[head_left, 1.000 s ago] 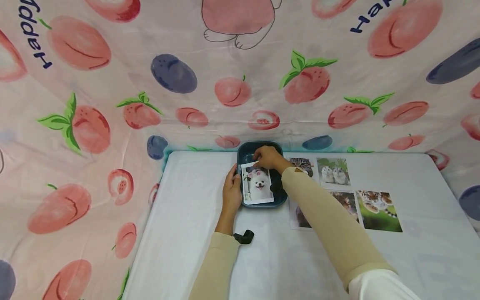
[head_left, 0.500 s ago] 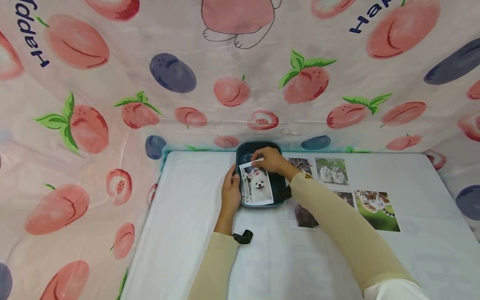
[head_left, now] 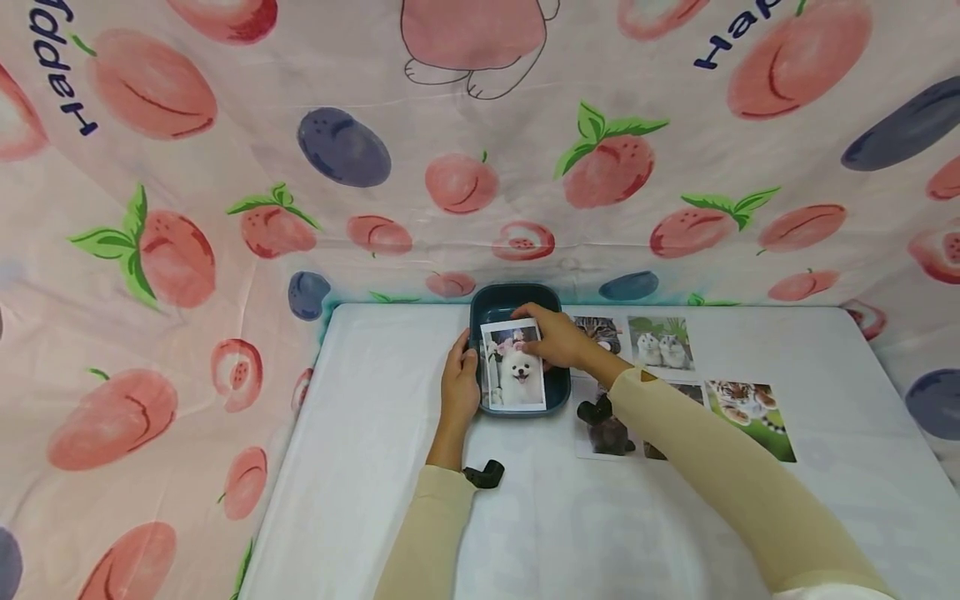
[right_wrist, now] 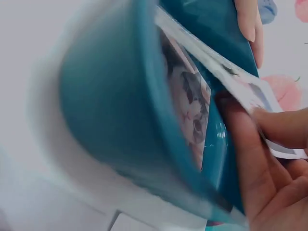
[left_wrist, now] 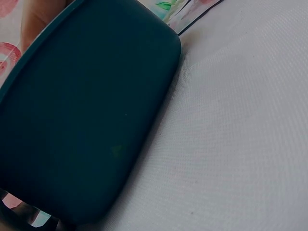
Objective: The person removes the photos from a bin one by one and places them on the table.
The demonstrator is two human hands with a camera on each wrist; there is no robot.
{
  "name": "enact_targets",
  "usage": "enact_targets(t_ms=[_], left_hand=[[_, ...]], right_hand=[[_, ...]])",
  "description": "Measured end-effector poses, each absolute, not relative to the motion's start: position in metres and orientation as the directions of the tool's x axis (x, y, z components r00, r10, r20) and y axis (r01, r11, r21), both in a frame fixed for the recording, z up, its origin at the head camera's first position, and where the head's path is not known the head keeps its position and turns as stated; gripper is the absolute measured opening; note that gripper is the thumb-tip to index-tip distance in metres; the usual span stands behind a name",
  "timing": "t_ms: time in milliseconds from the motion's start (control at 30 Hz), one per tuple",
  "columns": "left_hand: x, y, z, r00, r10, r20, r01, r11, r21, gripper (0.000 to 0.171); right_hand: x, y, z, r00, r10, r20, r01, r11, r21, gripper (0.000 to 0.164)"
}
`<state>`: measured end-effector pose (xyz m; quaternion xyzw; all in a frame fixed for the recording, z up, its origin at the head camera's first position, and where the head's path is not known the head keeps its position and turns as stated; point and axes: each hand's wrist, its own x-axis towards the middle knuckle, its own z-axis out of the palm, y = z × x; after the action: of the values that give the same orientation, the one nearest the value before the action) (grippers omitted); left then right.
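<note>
A dark teal plastic bin [head_left: 566, 398] stands at the back of the white table. My left hand [head_left: 457, 387] holds its left side, the thumb near the rim. Over the bin, my right hand [head_left: 561, 336] pinches a photo card [head_left: 519, 379] of a white fluffy dog by its right edge, thumb on the picture face and a finger behind. In the right wrist view the photo card [right_wrist: 236, 86] stands on a slant inside the bin. Below it, another photo [right_wrist: 190, 103] with a furry animal's face lies in the bin.
Right of the bin lie several animal photos in two rows: a tabby cat [head_left: 597, 331], two hamsters [head_left: 662, 348], a dark furry animal [head_left: 611, 437], a tiger [head_left: 753, 412] and one partly under my right sleeve [head_left: 686, 390]. A fruit-print cloth [head_left: 450, 108] hangs behind the table.
My right hand has shifted from the dog photo's top edge to its right edge, and my right forearm has swung rightward. The photo sits straighter; my left hand has stayed on the bin.
</note>
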<state>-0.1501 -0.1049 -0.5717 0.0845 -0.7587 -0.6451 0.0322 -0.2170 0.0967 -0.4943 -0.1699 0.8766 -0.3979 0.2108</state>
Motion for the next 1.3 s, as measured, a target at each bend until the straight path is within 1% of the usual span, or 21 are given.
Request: enact_targets(t_ms=[133, 200, 367, 433, 500, 600, 667, 833, 900, 1067, 1133, 1300], left_hand=[[-0.15, -0.105, -0.571, -0.982, -0.175, -0.074, -0.101, 0.151, 0.983, 0.047], [-0.15, -0.104, -0.571, -0.981, -0.177, -0.076, -0.104, 0.152, 0.983, 0.047], [-0.15, -0.104, -0.572, -0.983, -0.174, -0.06, -0.09, 0.169, 0.981, 0.048], [-0.15, -0.104, -0.572, -0.984, -0.171, -0.052, -0.082, 0.174, 0.981, 0.047], [-0.151, -0.105, -0.572, -0.985, -0.167, -0.044, -0.072, 0.17, 0.983, 0.047], [-0.151, -0.105, -0.571, -0.986, -0.158, -0.051, -0.077, 0.166, 0.983, 0.047], [-0.151, -0.106, -0.571, -0.987, -0.153, -0.058, -0.084, 0.164, 0.983, 0.047], [-0.151, -0.107, -0.572, -0.986, -0.152, -0.07, -0.095, 0.162, 0.982, 0.047], [-0.151, -0.107, -0.572, -0.985, -0.155, -0.072, -0.097, 0.161, 0.982, 0.047], [-0.151, -0.107, -0.572, -0.986, -0.154, -0.069, -0.095, 0.165, 0.982, 0.048], [-0.151, -0.106, -0.571, -0.986, -0.152, -0.066, -0.092, 0.167, 0.982, 0.048], [-0.151, -0.107, -0.571, -0.986, -0.154, -0.062, -0.088, 0.166, 0.982, 0.047]], right_hand=[[-0.211, 0.104, -0.496, -0.899, -0.406, -0.166, -0.114, 0.581, -0.806, 0.048], [-0.209, 0.108, -0.496, -0.914, -0.377, -0.15, -0.093, 0.554, -0.827, 0.047], [-0.204, 0.125, -0.495, -0.944, -0.3, -0.136, -0.032, 0.495, -0.868, 0.057], [-0.201, 0.135, -0.495, -0.954, -0.271, -0.125, -0.027, 0.496, -0.868, 0.059], [-0.199, 0.147, -0.495, -0.959, -0.257, -0.122, -0.015, 0.475, -0.88, 0.059], [-0.195, 0.169, -0.496, -0.964, -0.249, -0.093, -0.035, 0.465, -0.884, 0.061], [-0.193, 0.185, -0.497, -0.966, -0.242, -0.095, -0.016, 0.423, -0.906, 0.062], [-0.189, 0.226, -0.497, -0.975, -0.196, -0.102, 0.012, 0.414, -0.91, 0.063], [-0.188, 0.243, -0.499, -0.98, -0.172, -0.098, 0.013, 0.436, -0.9, 0.066], [-0.187, 0.288, -0.503, -0.991, -0.077, -0.109, 0.062, 0.457, -0.887, 0.075], [-0.188, 0.307, -0.505, -0.992, -0.038, -0.12, 0.089, 0.462, -0.882, 0.075], [-0.193, 0.352, -0.508, -0.991, 0.018, -0.136, 0.124, 0.534, -0.836, 0.077]])
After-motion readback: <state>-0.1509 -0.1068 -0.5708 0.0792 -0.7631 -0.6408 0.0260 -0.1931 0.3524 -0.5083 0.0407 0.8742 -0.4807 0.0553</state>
